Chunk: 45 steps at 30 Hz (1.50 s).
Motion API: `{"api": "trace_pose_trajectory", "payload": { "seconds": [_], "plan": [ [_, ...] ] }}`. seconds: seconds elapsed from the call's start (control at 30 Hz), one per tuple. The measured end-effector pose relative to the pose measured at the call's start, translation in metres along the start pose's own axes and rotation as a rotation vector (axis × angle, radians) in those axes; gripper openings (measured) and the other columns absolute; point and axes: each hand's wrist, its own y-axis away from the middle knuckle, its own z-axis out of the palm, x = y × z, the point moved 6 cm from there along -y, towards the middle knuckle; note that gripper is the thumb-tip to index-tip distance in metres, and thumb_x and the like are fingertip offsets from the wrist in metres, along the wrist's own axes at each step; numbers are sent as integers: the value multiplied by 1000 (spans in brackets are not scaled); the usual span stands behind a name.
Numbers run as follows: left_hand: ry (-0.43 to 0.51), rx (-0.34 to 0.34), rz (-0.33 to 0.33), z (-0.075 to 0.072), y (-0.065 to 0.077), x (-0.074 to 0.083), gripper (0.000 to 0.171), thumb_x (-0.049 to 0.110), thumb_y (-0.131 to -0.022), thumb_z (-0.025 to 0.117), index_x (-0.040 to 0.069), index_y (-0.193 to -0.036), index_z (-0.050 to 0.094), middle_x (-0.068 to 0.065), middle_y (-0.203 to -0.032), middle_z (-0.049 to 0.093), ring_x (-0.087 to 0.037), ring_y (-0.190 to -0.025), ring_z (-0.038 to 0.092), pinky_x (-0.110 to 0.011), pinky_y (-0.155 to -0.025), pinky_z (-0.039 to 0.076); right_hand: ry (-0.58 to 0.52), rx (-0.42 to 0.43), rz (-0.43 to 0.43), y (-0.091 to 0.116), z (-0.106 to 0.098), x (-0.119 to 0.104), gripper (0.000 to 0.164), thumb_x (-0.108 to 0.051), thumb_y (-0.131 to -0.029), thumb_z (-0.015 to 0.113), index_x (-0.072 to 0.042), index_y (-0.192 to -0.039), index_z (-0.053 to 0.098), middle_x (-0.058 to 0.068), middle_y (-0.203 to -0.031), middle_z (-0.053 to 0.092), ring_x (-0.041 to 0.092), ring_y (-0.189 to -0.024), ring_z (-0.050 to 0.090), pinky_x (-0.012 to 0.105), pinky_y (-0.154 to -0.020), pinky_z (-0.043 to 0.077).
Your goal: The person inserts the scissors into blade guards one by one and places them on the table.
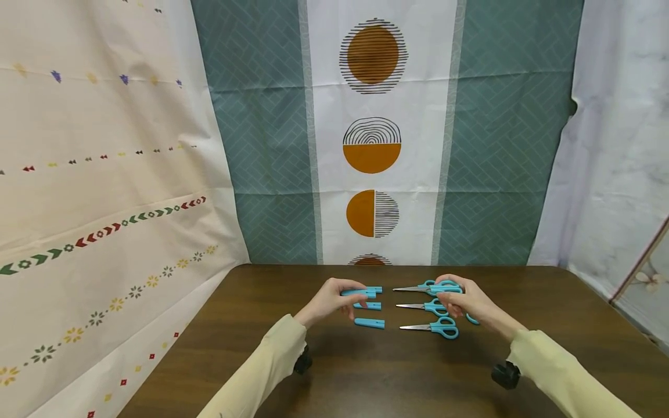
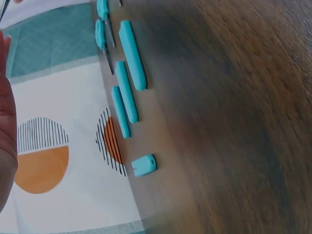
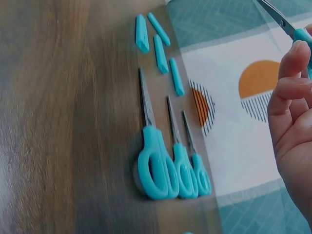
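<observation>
Left hand (image 1: 334,299): your fingers pinch a turquoise cap (image 1: 358,294).
Right hand (image 1: 467,299): your fingers grip scissors (image 1: 446,287) above the surface (image 1: 397,377).
Scissors' axis: sideways, tips leftward from your right fingers, towards the cap.

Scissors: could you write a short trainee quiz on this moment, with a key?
1. In the right wrist view, how many scissors lie on the table?
2. Fill in the missing word: the left hand holds a blue ____.
3. True or false: the right hand grips its scissors by the handles.

Key:
1. Three.
2. Cover.
3. True.
</observation>
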Motion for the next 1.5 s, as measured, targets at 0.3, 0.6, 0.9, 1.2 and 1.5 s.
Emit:
{"api": "trace_pose_trajectory", "payload": {
  "seconds": [0.3, 0.6, 0.9, 1.2, 1.5],
  "plan": [
    [24, 32, -37, 0, -2, 2, 22, 5, -86, 61, -5, -106, 62, -30, -63, 53, -24, -40, 48, -37, -43, 47, -64, -50, -73, -3, 13, -12, 24, -6, -90, 54, 6, -110, 46, 8, -58, 47, 27, -44, 36, 27, -39, 38],
    [60, 37, -36, 3, -3, 5, 20, 5, -87, 61, -4, -104, 63, -28, -60, 53, -29, -39, 47, -35, -42, 45, -65, -60, -80, -5, 17, -10, 21, -5, -90, 53, 3, -108, 48, 8, -57, 46, 16, -44, 41, 27, -39, 37],
    [94, 40, -60, 7, -7, 7, 22, 8, -86, 62, -4, -104, 64, -24, -60, 54, -22, -41, 48, -45, -44, 44, -69, -80, -110, -5, 22, -18, 23, -3, -90, 53, 7, -110, 45, 13, -57, 47, 28, -42, 37, 28, -39, 38],
    [125, 31, -63, 9, -7, 8, 21, 5, -87, 61, -6, -104, 63, -24, -61, 54, -21, -41, 48, -29, -43, 44, -82, -81, -102, -5, 23, -19, 22, -1, -91, 51, 6, -111, 45, 14, -57, 47, 24, -43, 39, 27, -39, 38],
    [120, 17, -47, 10, -9, 6, 19, 5, -86, 61, -4, -103, 64, -21, -60, 54, -21, -41, 48, -34, -42, 45, -67, -79, -100, -7, 28, -19, 23, -2, -89, 54, 7, -109, 46, 8, -60, 49, 15, -44, 43, 29, -39, 38]
  ]
}}
